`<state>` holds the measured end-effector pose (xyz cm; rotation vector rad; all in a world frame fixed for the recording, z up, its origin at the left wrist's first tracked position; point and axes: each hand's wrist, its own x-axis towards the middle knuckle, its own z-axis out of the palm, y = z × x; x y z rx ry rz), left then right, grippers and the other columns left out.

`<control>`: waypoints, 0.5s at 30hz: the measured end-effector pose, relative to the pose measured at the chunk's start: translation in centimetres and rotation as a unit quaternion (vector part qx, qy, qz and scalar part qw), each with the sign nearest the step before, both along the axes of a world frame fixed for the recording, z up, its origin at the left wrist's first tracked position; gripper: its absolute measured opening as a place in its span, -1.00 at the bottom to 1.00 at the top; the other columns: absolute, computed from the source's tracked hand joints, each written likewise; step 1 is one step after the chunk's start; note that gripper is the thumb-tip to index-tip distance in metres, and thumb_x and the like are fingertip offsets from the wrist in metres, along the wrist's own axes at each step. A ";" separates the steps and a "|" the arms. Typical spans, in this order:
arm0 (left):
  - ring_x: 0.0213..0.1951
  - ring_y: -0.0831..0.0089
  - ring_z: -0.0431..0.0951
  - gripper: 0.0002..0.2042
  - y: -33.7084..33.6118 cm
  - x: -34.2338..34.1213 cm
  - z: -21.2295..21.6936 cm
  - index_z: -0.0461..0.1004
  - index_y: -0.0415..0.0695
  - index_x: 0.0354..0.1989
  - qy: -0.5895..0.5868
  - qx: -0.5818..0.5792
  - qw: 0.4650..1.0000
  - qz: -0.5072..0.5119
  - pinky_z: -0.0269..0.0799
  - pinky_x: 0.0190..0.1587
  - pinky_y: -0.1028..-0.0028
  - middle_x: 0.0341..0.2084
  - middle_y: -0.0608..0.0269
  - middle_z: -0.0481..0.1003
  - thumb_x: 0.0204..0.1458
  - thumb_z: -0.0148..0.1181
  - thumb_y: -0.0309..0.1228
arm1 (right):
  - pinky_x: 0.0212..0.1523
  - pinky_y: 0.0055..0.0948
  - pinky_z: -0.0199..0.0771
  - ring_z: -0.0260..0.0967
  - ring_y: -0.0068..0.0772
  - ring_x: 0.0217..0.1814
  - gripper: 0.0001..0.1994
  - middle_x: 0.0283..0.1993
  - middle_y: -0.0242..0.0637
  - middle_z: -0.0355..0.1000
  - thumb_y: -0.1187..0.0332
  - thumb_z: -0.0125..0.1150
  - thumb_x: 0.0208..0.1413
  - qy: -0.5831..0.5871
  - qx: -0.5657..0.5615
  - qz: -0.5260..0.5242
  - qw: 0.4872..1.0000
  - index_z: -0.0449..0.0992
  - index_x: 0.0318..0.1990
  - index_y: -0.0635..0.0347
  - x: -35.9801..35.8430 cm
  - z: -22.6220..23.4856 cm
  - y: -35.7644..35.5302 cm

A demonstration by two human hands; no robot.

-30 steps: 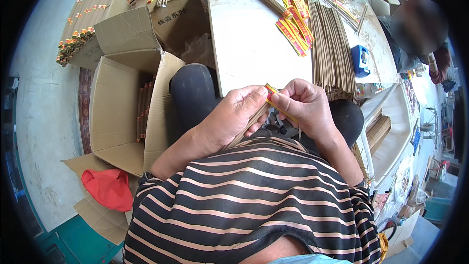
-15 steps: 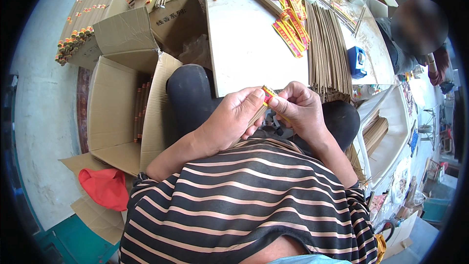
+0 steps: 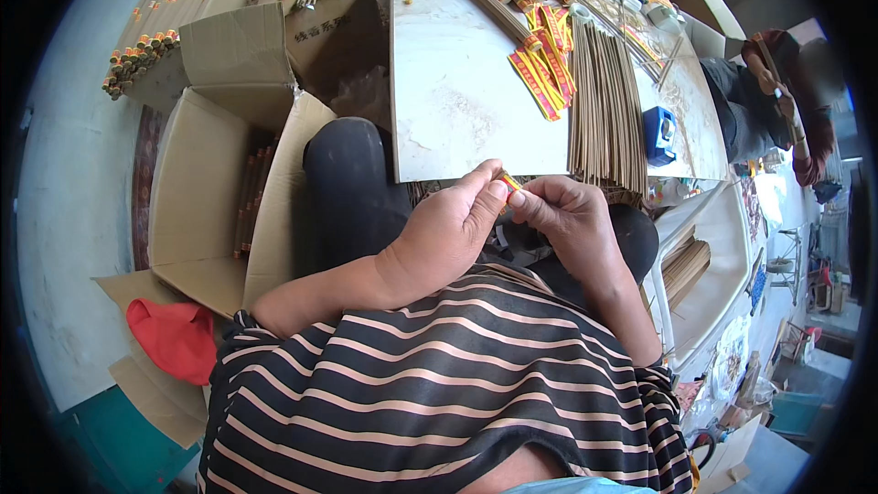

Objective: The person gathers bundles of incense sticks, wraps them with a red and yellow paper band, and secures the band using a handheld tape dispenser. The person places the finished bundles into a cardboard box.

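both hands meet over the lap, just below the table [image 3: 457, 110] edge. left hand [image 3: 448, 229] and right hand [image 3: 567, 220] pinched together on a small red-yellow paper band [image 3: 508, 184], fingertips touching, band's long axis tilted up-left, left thumb closest.

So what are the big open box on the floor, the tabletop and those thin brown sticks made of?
The box looks like corrugated cardboard: matt tan, with creased flaps. The tabletop looks like polished stone or a stone-look laminate: pale, veined and slightly glossy; which one cannot be told. The sticks look like thin wood or bamboo with a dull brown coating, though that is a guess from their colour and straightness.
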<state>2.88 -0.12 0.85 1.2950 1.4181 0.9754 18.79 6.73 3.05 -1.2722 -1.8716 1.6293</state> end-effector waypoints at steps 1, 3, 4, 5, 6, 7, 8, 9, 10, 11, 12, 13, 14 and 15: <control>-0.34 0.33 0.43 -0.50 0.0 0.1 0.0 0.15 -0.37 0.14 -0.003 -0.004 1.000 -0.005 0.35 -0.32 0.52 -0.38 0.00 0.40 0.23 -0.24 -0.17 | -0.41 -0.69 0.28 0.25 -0.69 -0.46 -0.71 -0.52 -0.44 0.41 0.22 0.21 0.05 0.006 -0.009 0.002 1.000 0.51 -0.33 0.34 0.1 -0.1 -0.1; -0.53 0.69 0.22 -0.52 -0.1 0.3 -0.1 0.09 -0.28 0.21 -0.009 -0.012 1.000 -0.018 0.20 -0.50 0.68 -0.58 0.36 0.25 0.24 -0.25 -0.18 | -0.41 -0.66 0.30 0.25 -0.69 -0.45 -0.71 -0.50 -0.40 0.42 0.23 0.18 0.07 0.045 -0.028 0.004 0.999 0.50 -0.30 0.37 0.4 -0.6 -0.3; -0.53 0.69 0.22 -0.51 -0.1 0.3 -0.3 0.08 -0.28 0.22 -0.013 -0.004 1.000 -0.023 0.21 -0.49 0.68 -0.58 0.36 0.26 0.24 -0.25 -0.18 | -0.42 -0.64 0.31 0.24 -0.69 -0.45 -0.70 -0.49 -0.38 0.42 0.23 0.16 0.09 0.064 -0.037 0.005 0.997 0.49 -0.29 0.38 0.5 -0.8 -0.3; -0.52 0.69 0.23 -0.51 -0.2 0.4 -0.6 0.07 -0.28 0.22 -0.019 0.004 0.999 -0.029 0.21 -0.49 0.68 -0.58 0.35 0.26 0.24 -0.26 -0.18 | -0.42 -0.64 0.31 0.24 -0.68 -0.45 -0.70 -0.48 -0.39 0.42 0.22 0.15 0.10 0.069 -0.044 0.020 0.996 0.48 -0.28 0.37 0.7 -0.9 -0.2; -0.52 0.69 0.23 -0.51 -0.2 0.4 -0.7 0.07 -0.28 0.23 -0.024 0.011 0.999 -0.036 0.21 -0.48 0.68 -0.58 0.34 0.26 0.25 -0.26 -0.18 | -0.42 -0.65 0.30 0.23 -0.68 -0.45 -0.70 -0.47 -0.39 0.42 0.22 0.14 0.10 0.074 -0.052 0.034 0.995 0.48 -0.28 0.37 1.0 -1.0 0.0; -0.52 0.69 0.23 -0.50 -0.2 0.4 -0.6 0.05 -0.28 0.23 -0.026 0.010 0.999 -0.042 0.21 -0.48 0.69 -0.59 0.35 0.25 0.25 -0.27 -0.17 | -0.42 -0.65 0.29 0.22 -0.68 -0.45 -0.69 -0.46 -0.40 0.42 0.21 0.13 0.11 0.079 -0.059 0.049 0.994 0.47 -0.27 0.36 1.2 -1.1 0.2; -0.52 0.69 0.22 -0.50 -0.1 0.4 -0.4 0.04 -0.27 0.24 -0.028 0.009 0.998 -0.048 0.21 -0.48 0.69 -0.59 0.35 0.25 0.25 -0.28 -0.17 | -0.43 -0.66 0.28 0.21 -0.68 -0.45 -0.69 -0.46 -0.40 0.41 0.20 0.13 0.11 0.084 -0.056 0.055 0.993 0.47 -0.28 0.35 1.3 -1.3 0.3; -0.52 0.69 0.22 -0.50 0.0 0.4 -0.3 0.03 -0.27 0.25 -0.030 0.009 0.998 -0.054 0.21 -0.48 0.69 -0.59 0.35 0.24 0.25 -0.28 -0.17 | -0.43 -0.66 0.27 0.20 -0.68 -0.45 -0.69 -0.46 -0.41 0.41 0.19 0.12 0.11 0.089 -0.053 0.061 0.993 0.47 -0.28 0.35 1.4 -1.6 0.4; -0.53 0.70 0.22 -0.49 0.0 0.3 -0.4 0.02 -0.26 0.25 -0.049 -0.002 0.997 -0.064 0.21 -0.49 0.70 -0.59 0.35 0.23 0.25 -0.29 -0.17 | -0.44 -0.67 0.26 0.19 -0.68 -0.46 -0.69 -0.46 -0.42 0.40 0.19 0.12 0.12 0.095 -0.049 0.067 0.992 0.48 -0.29 0.34 1.5 -1.8 0.4; -0.54 0.70 0.22 -0.49 0.0 0.3 -0.4 0.01 -0.26 0.26 -0.067 -0.013 0.995 -0.074 0.21 -0.49 0.71 -0.60 0.36 0.23 0.25 -0.30 -0.17 | -0.42 -0.66 0.26 0.20 -0.68 -0.44 -0.69 -0.46 -0.43 0.39 0.19 0.11 0.12 0.095 -0.055 0.074 0.991 0.47 -0.28 0.34 1.7 -1.9 0.5; -0.55 0.71 0.21 -0.49 0.0 0.2 -0.4 -0.01 -0.25 0.26 -0.085 -0.023 0.993 -0.083 0.21 -0.49 0.71 -0.60 0.37 0.22 0.25 -0.30 -0.16 | -0.40 -0.66 0.26 0.20 -0.68 -0.43 -0.69 -0.45 -0.43 0.38 0.19 0.11 0.12 0.096 -0.060 0.082 0.990 0.47 -0.26 0.34 1.8 -2.0 0.5; -0.56 0.72 0.21 -0.49 0.0 0.1 -0.3 -0.01 -0.25 0.26 -0.105 -0.035 0.989 -0.095 0.21 -0.49 0.72 -0.60 0.37 0.22 0.25 -0.31 -0.16 | -0.39 -0.66 0.27 0.20 -0.68 -0.42 -0.69 -0.44 -0.44 0.37 0.19 0.10 0.13 0.096 -0.066 0.089 0.989 0.46 -0.25 0.34 1.9 -2.2 0.6; -0.57 0.72 0.21 -0.49 0.1 0.1 -0.1 -0.02 -0.24 0.27 -0.125 -0.046 0.985 -0.108 0.21 -0.49 0.72 -0.60 0.38 0.22 0.25 -0.32 -0.16 | -0.37 -0.66 0.26 0.20 -0.68 -0.40 -0.69 -0.42 -0.44 0.37 0.19 0.10 0.13 0.118 -0.079 0.095 0.985 0.45 -0.23 0.33 2.0 -2.4 0.6; -0.57 0.73 0.21 -0.49 0.2 0.1 0.1 -0.03 -0.24 0.27 -0.145 -0.058 0.980 -0.121 0.21 -0.49 0.73 -0.60 0.39 0.21 0.25 -0.32 -0.15 | -0.35 -0.65 0.26 0.20 -0.67 -0.39 -0.69 -0.41 -0.44 0.36 0.19 0.10 0.13 0.140 -0.091 0.101 0.981 0.45 -0.22 0.33 2.1 -2.7 0.6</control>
